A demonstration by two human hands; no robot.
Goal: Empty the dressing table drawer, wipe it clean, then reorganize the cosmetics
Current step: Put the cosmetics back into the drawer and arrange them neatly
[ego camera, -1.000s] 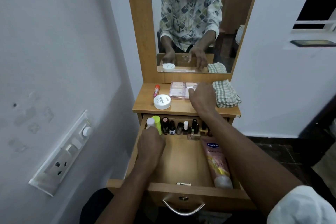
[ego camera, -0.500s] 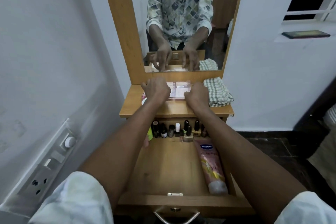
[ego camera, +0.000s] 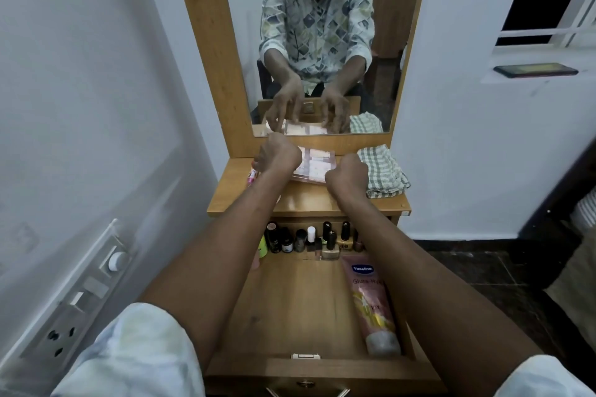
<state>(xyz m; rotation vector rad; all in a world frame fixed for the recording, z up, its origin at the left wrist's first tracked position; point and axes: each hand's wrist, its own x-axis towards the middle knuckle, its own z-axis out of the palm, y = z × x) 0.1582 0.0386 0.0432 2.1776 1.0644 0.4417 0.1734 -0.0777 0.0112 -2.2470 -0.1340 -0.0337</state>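
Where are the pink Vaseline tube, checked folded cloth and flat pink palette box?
pink Vaseline tube (ego camera: 371, 300): head view, body.
checked folded cloth (ego camera: 383, 171): head view, top fold.
flat pink palette box (ego camera: 314, 165): head view, lid.

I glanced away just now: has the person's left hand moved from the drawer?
Yes. The left hand has gone up and away, out of the drawer onto the tabletop, where it grips the left end of the pink palette.
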